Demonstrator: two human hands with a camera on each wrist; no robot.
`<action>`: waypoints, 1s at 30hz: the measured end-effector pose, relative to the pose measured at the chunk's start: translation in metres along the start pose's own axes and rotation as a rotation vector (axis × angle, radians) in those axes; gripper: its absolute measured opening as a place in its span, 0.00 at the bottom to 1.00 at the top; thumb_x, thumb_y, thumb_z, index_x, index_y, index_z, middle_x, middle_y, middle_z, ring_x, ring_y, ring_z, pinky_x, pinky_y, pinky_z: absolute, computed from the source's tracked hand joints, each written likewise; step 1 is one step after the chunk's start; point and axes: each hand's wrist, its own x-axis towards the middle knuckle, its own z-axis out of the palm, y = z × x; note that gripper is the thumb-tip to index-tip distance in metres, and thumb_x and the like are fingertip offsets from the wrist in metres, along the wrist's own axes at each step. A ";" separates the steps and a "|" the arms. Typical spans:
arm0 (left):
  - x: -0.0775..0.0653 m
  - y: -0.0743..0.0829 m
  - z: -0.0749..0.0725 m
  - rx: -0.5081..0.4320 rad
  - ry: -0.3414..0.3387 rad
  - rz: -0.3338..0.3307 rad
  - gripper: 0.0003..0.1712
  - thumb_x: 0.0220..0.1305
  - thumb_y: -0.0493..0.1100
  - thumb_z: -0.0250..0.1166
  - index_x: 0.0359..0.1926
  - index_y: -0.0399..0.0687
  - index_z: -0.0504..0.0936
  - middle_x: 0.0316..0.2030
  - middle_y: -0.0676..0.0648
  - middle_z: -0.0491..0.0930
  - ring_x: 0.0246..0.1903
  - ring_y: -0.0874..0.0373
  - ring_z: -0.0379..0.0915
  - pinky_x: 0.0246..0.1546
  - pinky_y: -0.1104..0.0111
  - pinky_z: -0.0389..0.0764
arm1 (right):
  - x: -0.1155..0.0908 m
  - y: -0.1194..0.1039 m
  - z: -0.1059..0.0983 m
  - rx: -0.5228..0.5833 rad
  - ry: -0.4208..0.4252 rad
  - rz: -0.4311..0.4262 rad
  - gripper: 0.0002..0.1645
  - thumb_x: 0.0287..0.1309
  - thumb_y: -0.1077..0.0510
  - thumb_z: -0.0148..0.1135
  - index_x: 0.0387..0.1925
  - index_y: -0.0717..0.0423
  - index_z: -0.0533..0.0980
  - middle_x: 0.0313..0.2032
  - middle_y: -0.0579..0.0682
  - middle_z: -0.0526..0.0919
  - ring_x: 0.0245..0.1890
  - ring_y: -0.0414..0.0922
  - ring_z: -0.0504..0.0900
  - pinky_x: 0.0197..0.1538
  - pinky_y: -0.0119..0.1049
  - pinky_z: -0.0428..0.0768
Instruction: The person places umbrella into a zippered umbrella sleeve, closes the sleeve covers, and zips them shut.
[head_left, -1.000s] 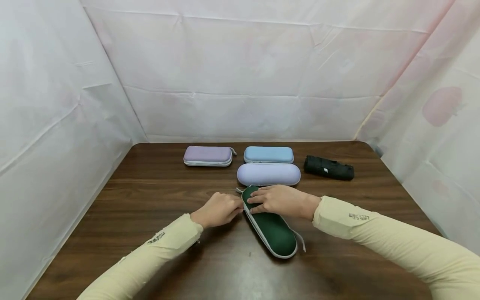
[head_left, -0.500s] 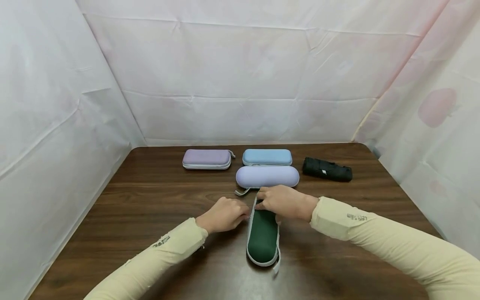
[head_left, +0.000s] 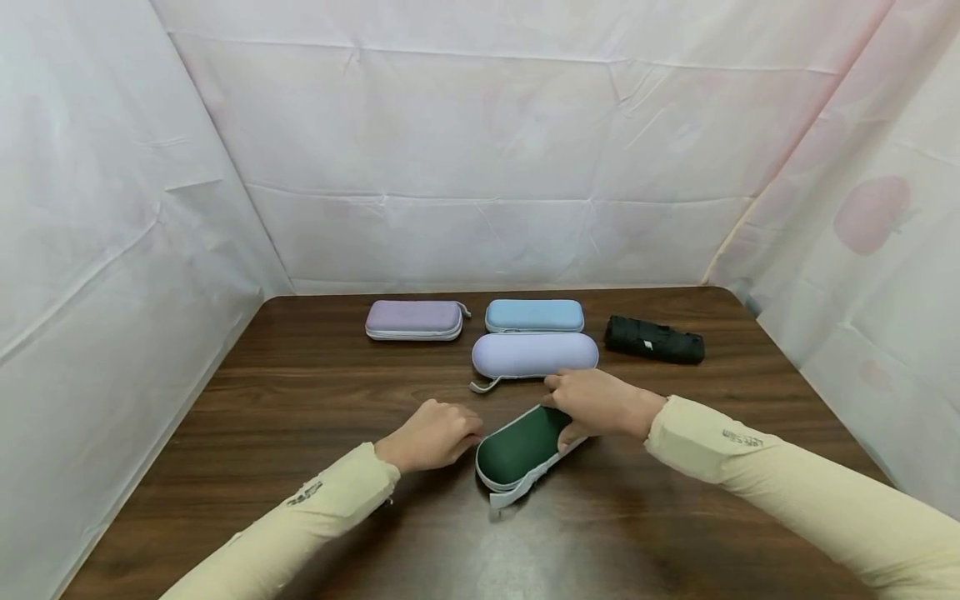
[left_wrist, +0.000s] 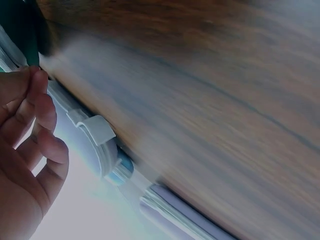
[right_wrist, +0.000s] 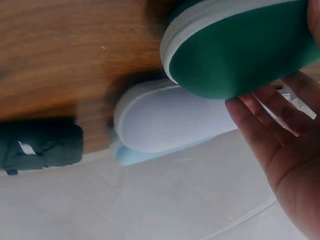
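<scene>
A dark green zip case [head_left: 517, 450] with a pale grey edge sits in front of me, its near end pointing left. My right hand [head_left: 600, 404] grips it across its right part, thumb on the near side and fingers on the far side. In the right wrist view the case [right_wrist: 240, 55] is tilted. At the left end, my left hand [head_left: 435, 433] pinches thumb and forefinger together at the zipper edge; the zipper pull itself is hidden by the fingertips. A grey strap [head_left: 512, 497] hangs from the case's near left corner.
A lavender rounded case [head_left: 535, 354] lies just behind, with a light blue case [head_left: 535, 315] against its far side. Further left is a purple case [head_left: 414, 320]; a black folded umbrella [head_left: 654, 340] lies to the right. White sheeting [head_left: 465, 150] surrounds the table.
The green case has turned clockwise in my right hand, its near end swinging from the lower right to the left. The right hand has shifted slightly right; the left hand stays at the case's edge.
</scene>
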 end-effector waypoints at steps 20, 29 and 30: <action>-0.016 0.003 -0.004 -0.031 0.038 -0.041 0.08 0.59 0.39 0.65 0.25 0.55 0.80 0.25 0.59 0.77 0.27 0.65 0.76 0.23 0.68 0.75 | -0.018 -0.015 0.021 -0.134 0.198 0.124 0.32 0.51 0.34 0.65 0.30 0.62 0.80 0.24 0.52 0.74 0.23 0.48 0.74 0.27 0.39 0.77; -0.010 0.019 -0.004 -0.025 0.060 -0.037 0.06 0.57 0.39 0.66 0.25 0.55 0.83 0.24 0.58 0.79 0.25 0.62 0.75 0.20 0.68 0.73 | -0.016 -0.014 0.021 -0.121 0.173 0.140 0.33 0.52 0.34 0.64 0.32 0.63 0.81 0.25 0.53 0.76 0.24 0.49 0.75 0.29 0.41 0.78; -0.009 0.021 -0.004 -0.033 0.063 -0.038 0.07 0.58 0.39 0.66 0.24 0.56 0.82 0.23 0.58 0.78 0.25 0.62 0.74 0.19 0.69 0.71 | -0.016 -0.014 0.021 -0.120 0.173 0.141 0.33 0.52 0.34 0.64 0.33 0.63 0.81 0.25 0.53 0.76 0.24 0.49 0.75 0.29 0.41 0.78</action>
